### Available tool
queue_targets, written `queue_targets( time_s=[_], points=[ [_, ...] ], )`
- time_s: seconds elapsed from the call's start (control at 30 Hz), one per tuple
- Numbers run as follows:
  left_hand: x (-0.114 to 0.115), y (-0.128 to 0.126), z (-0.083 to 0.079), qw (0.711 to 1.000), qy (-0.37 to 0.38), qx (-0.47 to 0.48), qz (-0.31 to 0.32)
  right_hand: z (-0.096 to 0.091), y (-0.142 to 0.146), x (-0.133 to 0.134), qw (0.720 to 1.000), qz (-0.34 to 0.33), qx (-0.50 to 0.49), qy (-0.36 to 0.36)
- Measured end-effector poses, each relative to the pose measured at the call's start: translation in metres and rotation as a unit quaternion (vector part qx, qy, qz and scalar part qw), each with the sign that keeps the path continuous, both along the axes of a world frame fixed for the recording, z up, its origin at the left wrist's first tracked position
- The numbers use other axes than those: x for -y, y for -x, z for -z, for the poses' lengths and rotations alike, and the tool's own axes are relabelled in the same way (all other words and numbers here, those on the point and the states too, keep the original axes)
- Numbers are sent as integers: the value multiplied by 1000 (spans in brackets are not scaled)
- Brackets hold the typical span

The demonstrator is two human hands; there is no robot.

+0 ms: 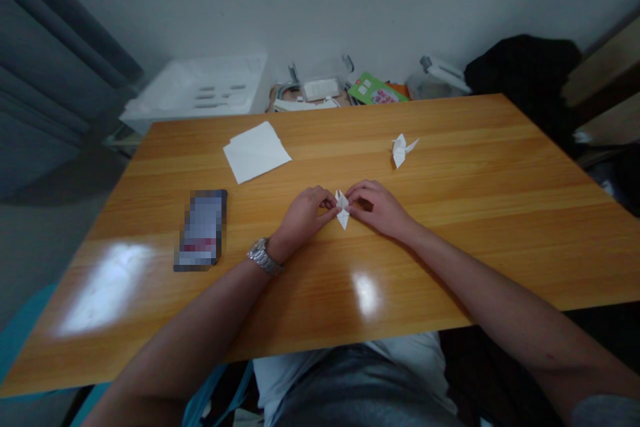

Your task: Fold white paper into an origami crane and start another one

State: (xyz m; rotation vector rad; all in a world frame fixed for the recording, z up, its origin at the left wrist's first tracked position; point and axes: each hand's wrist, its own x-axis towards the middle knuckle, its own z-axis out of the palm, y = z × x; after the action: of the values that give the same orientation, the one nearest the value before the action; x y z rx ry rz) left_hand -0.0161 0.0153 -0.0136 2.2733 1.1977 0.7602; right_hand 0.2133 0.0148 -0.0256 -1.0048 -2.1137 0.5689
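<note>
Centrally, pinches the paper (343,209) with left hand (301,217) and right hand (379,208), both grips closed on it, on the bench (475,240).

A small folded paper (343,210) sits at the middle of the tabletop (475,213), pinched from either side by the fingers of the left hand (303,213) and the right hand (377,207). Behind them, toward the far edge, a stack of sheets (256,151) lies to the left and a paper crane (401,149) to the right. A phone (201,230) lies left of the left hand, nearer the left edge.
</note>
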Motion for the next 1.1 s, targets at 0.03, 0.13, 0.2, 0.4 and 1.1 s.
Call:
queue_targets(
  time_s=[0.03, 0.13, 0.2, 0.4, 1.1],
  points=[
    [0, 0, 1, 1000, -2, 1, 4, 0, 0, 0, 1000, 2, 0, 0],
    [0, 2, 2, 1000, 0, 2, 13, -2, 0, 1, 1000, 7, -1, 1],
    [-1, 2, 3, 1000, 3, 2, 13, -2, 0, 2, 1000, 5, 2, 0],
    [-2, 2, 2, 1000, 3, -4, 20, -4, 1, 3, 1000, -4, 18, -19],
    [5, 9, -5, 984, -88, -96, 117, -10, -10, 6, 988, -77, 121, -51]
  ],
)
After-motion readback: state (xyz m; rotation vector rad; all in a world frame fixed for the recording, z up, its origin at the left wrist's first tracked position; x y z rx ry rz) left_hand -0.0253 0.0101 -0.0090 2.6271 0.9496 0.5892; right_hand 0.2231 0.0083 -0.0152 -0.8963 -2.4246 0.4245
